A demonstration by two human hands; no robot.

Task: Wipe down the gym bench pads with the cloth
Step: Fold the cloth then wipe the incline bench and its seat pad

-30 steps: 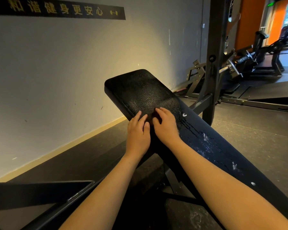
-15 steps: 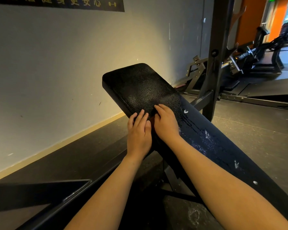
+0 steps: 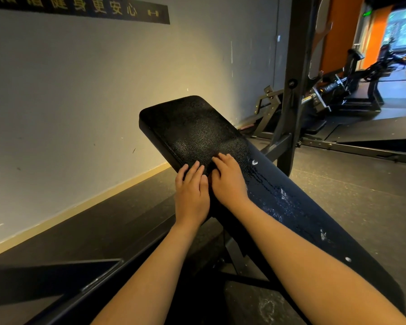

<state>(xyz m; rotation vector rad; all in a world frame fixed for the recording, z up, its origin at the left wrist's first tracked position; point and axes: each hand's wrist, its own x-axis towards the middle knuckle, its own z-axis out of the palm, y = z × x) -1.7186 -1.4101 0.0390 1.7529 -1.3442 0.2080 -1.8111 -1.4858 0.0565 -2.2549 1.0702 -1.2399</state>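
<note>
Bench pad (image 3: 192, 132) slopes up ahead of me, my left hand (image 3: 191, 195) flat and straight-fingered on its left edge, likely steadying, my right hand (image 3: 230, 181) pressing bent fingers alongside, whether onto a cloth I cannot tell, wet streaks (image 3: 279, 195) beyond.

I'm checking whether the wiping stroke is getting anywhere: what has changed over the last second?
Nothing clearly moved. The left hand and right hand stay side by side, pressed on the bench pad at the same spot; only the camera shifted slightly. Nothing was taken up or let go. The wet streaks on the pad are unchanged.
</note>
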